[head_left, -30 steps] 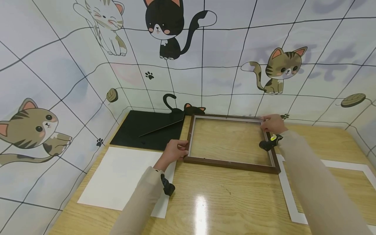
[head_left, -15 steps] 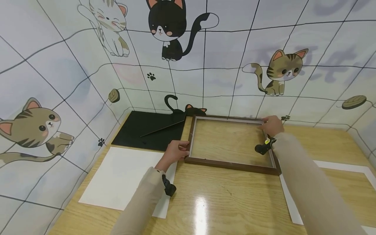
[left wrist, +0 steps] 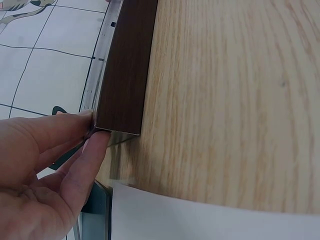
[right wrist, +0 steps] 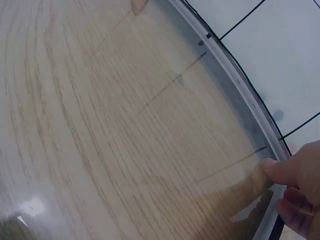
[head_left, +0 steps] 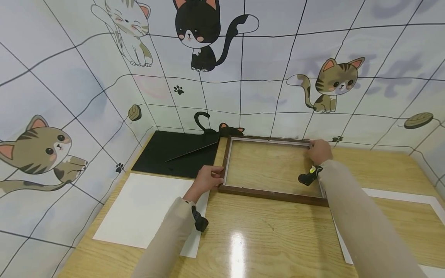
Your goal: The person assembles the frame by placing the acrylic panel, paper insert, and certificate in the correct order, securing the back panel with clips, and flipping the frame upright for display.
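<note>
A brown picture frame (head_left: 274,195) lies face-down or face-up, I cannot tell which, on the wooden table. Reflections in the right wrist view show a clear pane (right wrist: 165,115) inside it. Near its front left corner my left hand (head_left: 206,178) pinches the left side, and the left wrist view has thumb and fingers at the end of the brown rail (left wrist: 127,65). At the back right corner, my right hand (head_left: 320,151) grips the frame, with the thumb (right wrist: 280,171) on the inner edge and the fingers outside. My right forearm hides part of the right side.
Left of the frame lies a black board (head_left: 180,150) with a thin strip across it. A white sheet (head_left: 139,208) is in front of that board. White mat borders (head_left: 399,195) lie on the right, partly under my sleeve. A cat-patterned wall (head_left: 264,92) rises directly behind the frame.
My right hand has shifted slightly left and toward me along the frame's back right corner, its forearm swinging left. The left hand and the frame stay nearly in place.
</note>
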The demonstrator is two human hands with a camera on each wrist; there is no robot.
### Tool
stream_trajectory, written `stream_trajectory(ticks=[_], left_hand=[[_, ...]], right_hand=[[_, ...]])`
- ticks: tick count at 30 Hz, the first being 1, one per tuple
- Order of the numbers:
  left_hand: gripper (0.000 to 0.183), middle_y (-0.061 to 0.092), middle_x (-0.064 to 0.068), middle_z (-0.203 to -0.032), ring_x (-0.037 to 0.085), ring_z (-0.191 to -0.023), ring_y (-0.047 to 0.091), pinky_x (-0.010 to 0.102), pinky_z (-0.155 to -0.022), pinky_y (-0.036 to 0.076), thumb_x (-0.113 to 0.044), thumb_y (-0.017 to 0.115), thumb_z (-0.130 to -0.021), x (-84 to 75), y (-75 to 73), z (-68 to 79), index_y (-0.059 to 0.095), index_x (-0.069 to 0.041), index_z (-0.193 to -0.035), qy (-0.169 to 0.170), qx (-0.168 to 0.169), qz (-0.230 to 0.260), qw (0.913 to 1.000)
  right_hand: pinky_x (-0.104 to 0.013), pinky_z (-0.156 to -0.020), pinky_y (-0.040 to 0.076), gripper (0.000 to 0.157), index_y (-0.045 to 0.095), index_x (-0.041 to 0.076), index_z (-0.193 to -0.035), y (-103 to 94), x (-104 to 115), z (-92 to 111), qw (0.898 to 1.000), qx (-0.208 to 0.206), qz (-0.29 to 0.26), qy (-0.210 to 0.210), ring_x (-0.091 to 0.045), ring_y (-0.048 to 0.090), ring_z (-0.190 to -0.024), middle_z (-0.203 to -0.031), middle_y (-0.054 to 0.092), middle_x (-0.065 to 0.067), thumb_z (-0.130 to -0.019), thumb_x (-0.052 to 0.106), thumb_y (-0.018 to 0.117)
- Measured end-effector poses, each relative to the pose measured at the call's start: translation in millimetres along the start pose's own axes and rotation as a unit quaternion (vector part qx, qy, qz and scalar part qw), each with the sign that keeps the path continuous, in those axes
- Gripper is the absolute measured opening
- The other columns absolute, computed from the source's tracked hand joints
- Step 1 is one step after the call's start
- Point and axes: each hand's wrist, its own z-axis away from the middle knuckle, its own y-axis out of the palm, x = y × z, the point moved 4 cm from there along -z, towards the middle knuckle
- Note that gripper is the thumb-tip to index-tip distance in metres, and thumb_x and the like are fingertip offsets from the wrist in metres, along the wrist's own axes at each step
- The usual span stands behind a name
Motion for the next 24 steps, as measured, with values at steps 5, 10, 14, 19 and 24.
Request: stream_trajectory(ticks=[5, 10, 14, 19, 24], left_hand=[[0.046, 0.057, 0.014, -0.112, 0.023, -0.095, 0.057, 0.03, -0.061, 0.054, 0.003, 0.066, -0.081, -0.6, 2.3, 0.8, 0.056, -0.003, -0.126, 0.002, 0.002, 0.001, 1.0], [0.046, 0.057, 0.014, -0.113, 0.023, -0.096, 0.056, 0.03, -0.062, 0.054, 0.003, 0.066, -0.082, -1.1, 5.7, 0.6, 0.056, -0.004, -0.126, 0.001, 0.006, 0.003, 1.0], [0.045, 0.057, 0.014, -0.112, 0.023, -0.095, 0.056, 0.03, -0.062, 0.054, 0.002, 0.065, -0.082, -2.6, 7.0, 0.7, 0.055, -0.004, -0.126, 0.003, 0.008, 0.004, 1.0], [0.045, 0.057, 0.014, -0.11, 0.023, -0.094, 0.056, 0.03, -0.062, 0.054, 0.003, 0.065, -0.082, -3.6, 4.0, 2.0, 0.056, -0.003, -0.125, 0.001, 0.003, 0.004, 1.0], [0.044, 0.056, 0.015, -0.107, 0.024, -0.094, 0.056, 0.03, -0.062, 0.054, 0.003, 0.065, -0.082, -1.0, -0.5, 1.7, 0.056, -0.002, -0.124, 0.003, 0.0, 0.006, 1.0]], right_hand=[[-0.055, -0.085, 0.041, 0.054, 0.042, -0.017, -0.125, -2.0, 0, 3, 1.0, 0.017, -0.016, 0.011, -0.05, 0.044, -0.108, -0.124, 0.042, -0.035, -0.082, 0.01, 0.058], [-0.055, -0.087, 0.04, 0.056, 0.04, -0.018, -0.126, -9.6, -4, 6, 0.999, 0.02, -0.04, -0.003, -0.049, 0.046, -0.108, -0.12, 0.045, -0.037, -0.083, 0.012, 0.06], [-0.041, -0.067, 0.052, 0.059, 0.036, -0.016, -0.13, -20.5, -9, 8, 0.996, 0.046, -0.079, -0.013, -0.037, 0.061, -0.077, -0.109, 0.053, -0.036, -0.085, 0.012, 0.061], [-0.041, -0.072, 0.052, 0.058, 0.032, -0.013, -0.134, -33.8, -11, 15, 0.985, 0.122, -0.124, -0.018, -0.035, 0.059, -0.09, -0.115, 0.051, -0.036, -0.089, 0.013, 0.058], [-0.049, -0.081, 0.048, 0.055, 0.03, -0.013, -0.135, -43.1, -18, 22, 0.976, 0.161, -0.142, -0.027, -0.045, 0.051, -0.104, -0.123, 0.043, -0.038, -0.092, 0.012, 0.054]])
